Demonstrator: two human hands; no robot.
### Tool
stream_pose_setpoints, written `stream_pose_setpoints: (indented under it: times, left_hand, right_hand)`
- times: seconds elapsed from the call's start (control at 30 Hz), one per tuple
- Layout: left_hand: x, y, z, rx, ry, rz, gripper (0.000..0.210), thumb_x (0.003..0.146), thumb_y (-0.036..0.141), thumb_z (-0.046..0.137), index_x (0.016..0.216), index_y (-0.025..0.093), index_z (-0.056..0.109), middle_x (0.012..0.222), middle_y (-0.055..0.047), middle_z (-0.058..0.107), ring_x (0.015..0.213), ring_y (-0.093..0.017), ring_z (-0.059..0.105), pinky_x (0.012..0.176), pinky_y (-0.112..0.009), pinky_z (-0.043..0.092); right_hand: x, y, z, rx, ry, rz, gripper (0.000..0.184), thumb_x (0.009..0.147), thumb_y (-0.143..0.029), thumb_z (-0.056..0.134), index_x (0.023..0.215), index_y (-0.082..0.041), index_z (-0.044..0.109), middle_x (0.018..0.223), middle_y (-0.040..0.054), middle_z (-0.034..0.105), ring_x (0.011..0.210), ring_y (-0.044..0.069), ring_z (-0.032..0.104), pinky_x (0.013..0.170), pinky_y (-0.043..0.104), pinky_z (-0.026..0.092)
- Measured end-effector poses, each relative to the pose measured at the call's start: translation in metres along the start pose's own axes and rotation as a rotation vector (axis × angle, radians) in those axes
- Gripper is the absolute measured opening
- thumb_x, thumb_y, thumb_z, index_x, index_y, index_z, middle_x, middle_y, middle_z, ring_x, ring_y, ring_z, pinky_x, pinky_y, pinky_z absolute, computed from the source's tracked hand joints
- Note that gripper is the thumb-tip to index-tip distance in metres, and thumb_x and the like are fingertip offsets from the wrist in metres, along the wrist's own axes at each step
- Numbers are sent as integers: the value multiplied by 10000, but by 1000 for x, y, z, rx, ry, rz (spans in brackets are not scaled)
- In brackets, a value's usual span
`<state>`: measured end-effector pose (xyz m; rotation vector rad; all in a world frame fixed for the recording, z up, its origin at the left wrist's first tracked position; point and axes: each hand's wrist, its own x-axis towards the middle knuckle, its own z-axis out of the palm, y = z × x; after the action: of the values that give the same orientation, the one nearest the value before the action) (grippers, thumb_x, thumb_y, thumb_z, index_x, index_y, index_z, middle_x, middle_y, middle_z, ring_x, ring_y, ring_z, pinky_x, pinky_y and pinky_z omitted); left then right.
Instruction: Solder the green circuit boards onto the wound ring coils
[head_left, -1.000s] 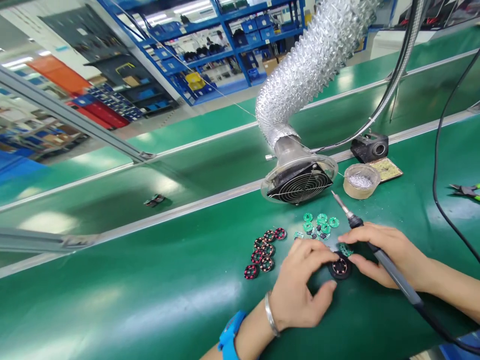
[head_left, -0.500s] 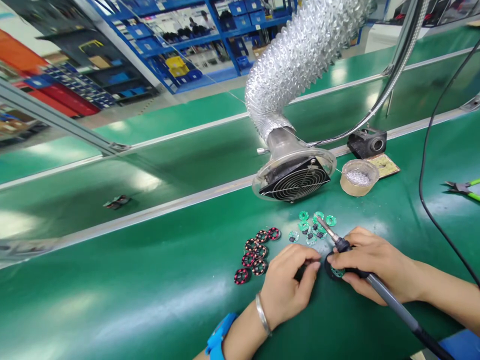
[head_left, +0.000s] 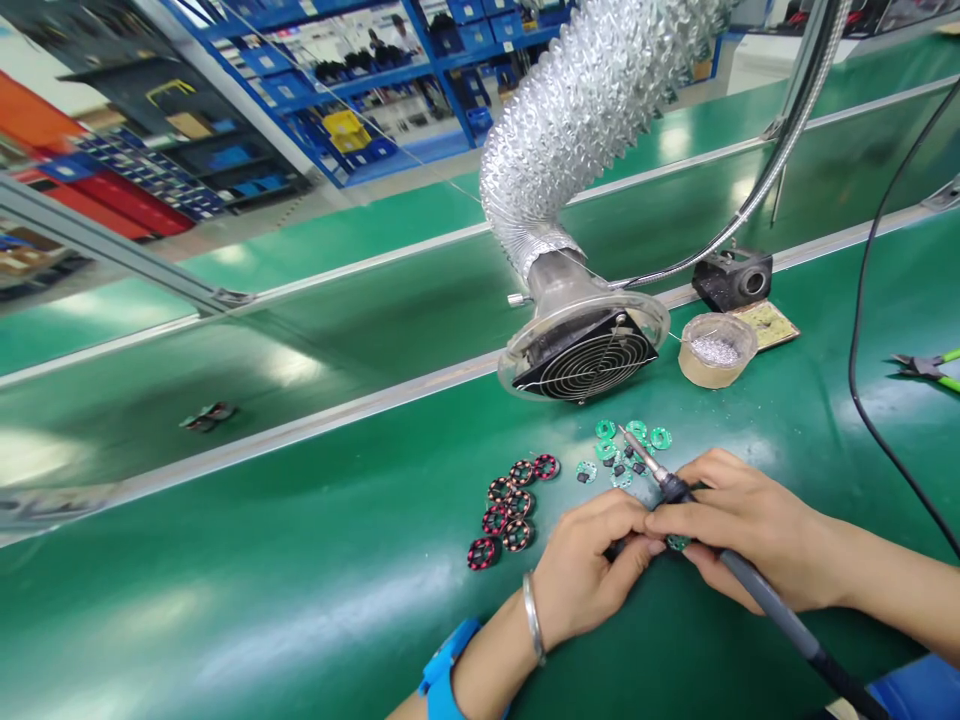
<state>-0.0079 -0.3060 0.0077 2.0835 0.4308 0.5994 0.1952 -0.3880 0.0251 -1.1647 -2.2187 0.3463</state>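
My right hand (head_left: pixel 757 530) is closed around a soldering iron (head_left: pixel 776 600), its metal tip pointing up and left over the small green circuit boards (head_left: pixel 636 430). Beneath its fingers, a small round part with a green board (head_left: pixel 677 542) shows only partly. My left hand (head_left: pixel 600 560) is closed, thumb against fingers, meeting my right fingertips at that part's left side. Something dark shows under the left fingers, but I cannot make out what they pinch. Several black rings with red and copper-coloured windings (head_left: pixel 517 502) lie left of my left hand.
Behind the boards hangs a fume extractor hood (head_left: pixel 589 350) on a silver flexible duct (head_left: pixel 600 130). A tub of solder bits (head_left: pixel 716 352), a yellow sponge tray (head_left: pixel 769 325) and a black iron holder (head_left: pixel 735 280) stand at the back right. Cutters (head_left: pixel 926 368) lie far right, beyond a black cable (head_left: pixel 859 350).
My left hand has moved right, closing the gap to my right fingertips and covering much of the round part. The iron's tip has shifted slightly left.
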Motion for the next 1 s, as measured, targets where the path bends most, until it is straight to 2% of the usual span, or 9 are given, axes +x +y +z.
stream_pose_setpoints:
  times: [0.17,0.3,0.4,0.47,0.63,0.83,0.9,1.0]
  left_hand:
    - [2,2,-1,24,-26,-119,43,788,126,631,749,144,635,655,6,584,568,-86,511,542,-175,409]
    - [4,4,2,-1,-10,-170,36,779,136,634,748,153,642,655,13,588,559,-79,505,537,-168,403]
    - [5,5,3,-2,-14,-185,47,761,119,620,735,157,630,655,13,594,566,-82,510,540,-170,398]
    - [5,4,3,1,-18,-188,54,754,114,607,728,160,616,654,12,595,570,-86,512,540,-172,396]
    - [3,3,2,21,-24,-161,73,812,144,563,751,169,595,673,5,590,587,-94,511,549,-180,398]
    - [2,1,2,42,-14,-78,73,830,137,539,775,172,571,708,-9,591,607,-101,515,556,-187,407]
    - [2,0,1,52,-27,-22,75,832,124,530,792,173,571,726,-18,608,623,-108,529,573,-194,420]
    - [2,0,0,75,-46,44,94,832,105,524,807,179,576,736,-24,634,652,-119,562,618,-210,445]
  right_hand:
    - [-1,2,-1,102,25,40,405,817,-50,511,1186,-215,539,980,55,654,901,195,521,773,341,421]
    - [-3,-2,0,87,121,5,409,828,-57,532,1210,-203,517,1034,71,661,916,198,542,779,351,425]
    - [-6,-6,1,72,192,-40,376,836,-29,529,1183,-173,532,940,70,682,888,193,560,760,344,426]
    - [-8,-7,3,51,191,-68,362,842,-23,522,1175,-163,544,880,62,685,870,192,565,762,348,427]
    - [-10,-6,7,33,164,-107,369,854,-49,513,1208,-149,534,853,64,677,879,199,573,772,359,440]
    - [-10,-7,7,101,180,-73,395,828,-5,516,1197,-143,541,792,41,656,851,197,562,731,344,446]
    - [-13,-11,5,134,205,-33,406,825,-7,511,1200,-156,553,854,54,671,829,193,574,726,344,463]
    - [-18,-20,0,173,328,108,470,830,-3,496,1258,-193,537,985,64,684,849,189,617,739,329,499]
